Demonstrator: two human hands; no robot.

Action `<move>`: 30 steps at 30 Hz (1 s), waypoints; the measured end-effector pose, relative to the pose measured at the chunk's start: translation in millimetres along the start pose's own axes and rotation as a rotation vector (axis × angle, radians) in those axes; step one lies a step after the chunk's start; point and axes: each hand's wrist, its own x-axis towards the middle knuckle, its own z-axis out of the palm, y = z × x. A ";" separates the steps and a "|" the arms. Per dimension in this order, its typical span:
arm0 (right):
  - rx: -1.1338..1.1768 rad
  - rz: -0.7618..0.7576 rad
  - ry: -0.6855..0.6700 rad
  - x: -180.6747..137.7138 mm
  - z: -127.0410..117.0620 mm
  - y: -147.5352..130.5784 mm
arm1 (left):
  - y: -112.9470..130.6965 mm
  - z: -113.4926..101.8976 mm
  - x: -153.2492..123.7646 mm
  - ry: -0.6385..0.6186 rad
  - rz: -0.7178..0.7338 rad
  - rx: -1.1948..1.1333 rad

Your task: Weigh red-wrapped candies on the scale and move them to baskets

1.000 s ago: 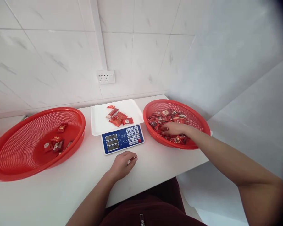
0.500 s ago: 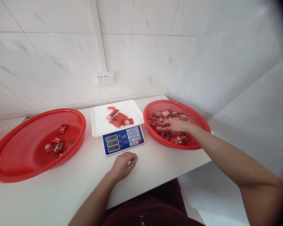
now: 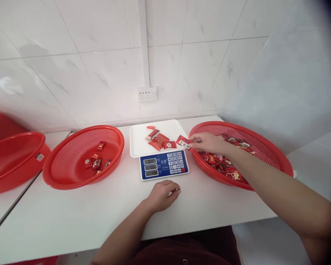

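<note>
My right hand (image 3: pixel 211 142) pinches a red wrapped candy packet (image 3: pixel 184 142) with a white label, between the scale's tray and the right basket's near rim. Below it, the right red basket (image 3: pixel 264 141) holds a heap of similar packets (image 3: pixel 216 160). Several red packets (image 3: pixel 161 140) lie on the white tray (image 3: pixel 139 143) of a blue digital scale (image 3: pixel 164 165). My left hand (image 3: pixel 164 195) rests on the table in front of the scale, its fingers loosely curled towards the thumb, with nothing visible in them.
A second red basket (image 3: pixel 68 158) stands left of the scale with several packets (image 3: pixel 95 162) in it. Another red basket (image 3: pixel 13 162) is farther left, past a seam in the white table (image 3: pixel 79 217). Behind rises a tiled wall with a power socket (image 3: pixel 148 94).
My right hand has lifted out of the right basket with a packet and moved towards the tray. My left hand keeps its place by the scale. The view has turned left.
</note>
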 end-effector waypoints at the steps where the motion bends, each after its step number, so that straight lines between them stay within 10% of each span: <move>1: 0.026 -0.014 -0.002 8.5 6.2 -7.4 | -0.2 -0.1 0.0 -0.001 0.000 0.000; 10: -0.029 -0.120 0.125 10.7 37.2 -39.7 | -4.6 -1.4 -0.4 0.032 0.009 0.001; 19: 0.152 -0.023 -0.049 -72.7 101.4 22.0 | -1.2 1.6 -0.7 -0.006 0.069 0.023; 30: 0.554 0.180 0.021 -84.9 156.7 67.8 | 1.2 4.5 1.2 -0.064 0.008 -0.003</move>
